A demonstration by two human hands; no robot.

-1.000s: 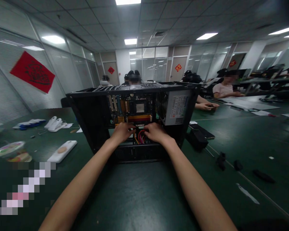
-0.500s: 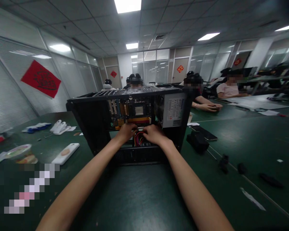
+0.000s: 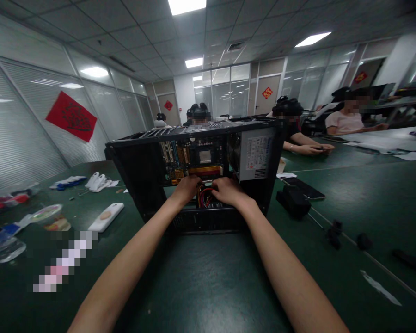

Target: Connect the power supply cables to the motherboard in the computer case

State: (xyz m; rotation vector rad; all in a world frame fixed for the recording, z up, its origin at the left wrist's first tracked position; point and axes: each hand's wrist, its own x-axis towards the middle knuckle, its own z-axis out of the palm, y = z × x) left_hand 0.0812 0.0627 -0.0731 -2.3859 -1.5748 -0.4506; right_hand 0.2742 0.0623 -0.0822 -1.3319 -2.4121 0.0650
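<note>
A black computer case [image 3: 131,171] stands on the table in front of me with its side open. Inside it, the motherboard [image 3: 178,155] carries memory slots [image 3: 208,170] in yellow and red. The silver power supply [image 3: 254,157] sits at the upper right. My left hand [image 3: 186,190] reaches in just below the slots, its fingers curled at the board's lower edge. Level with it, my right hand [image 3: 228,191] has bent fingers close beside a bundle of coloured cables [image 3: 204,196]. What the fingertips pinch is hidden.
On the left lie a white phone-like object [image 3: 107,217], a plastic food cup [image 3: 52,217] and white-blue gloves [image 3: 67,182]. To the right are a black box-shaped item [image 3: 293,201], a dark phone [image 3: 308,188] and small black parts [image 3: 334,233]. Other people sit across the table.
The whole scene has shifted right in view as my head turned slightly left. Both hands stay at nearly the same spot inside the case.
</note>
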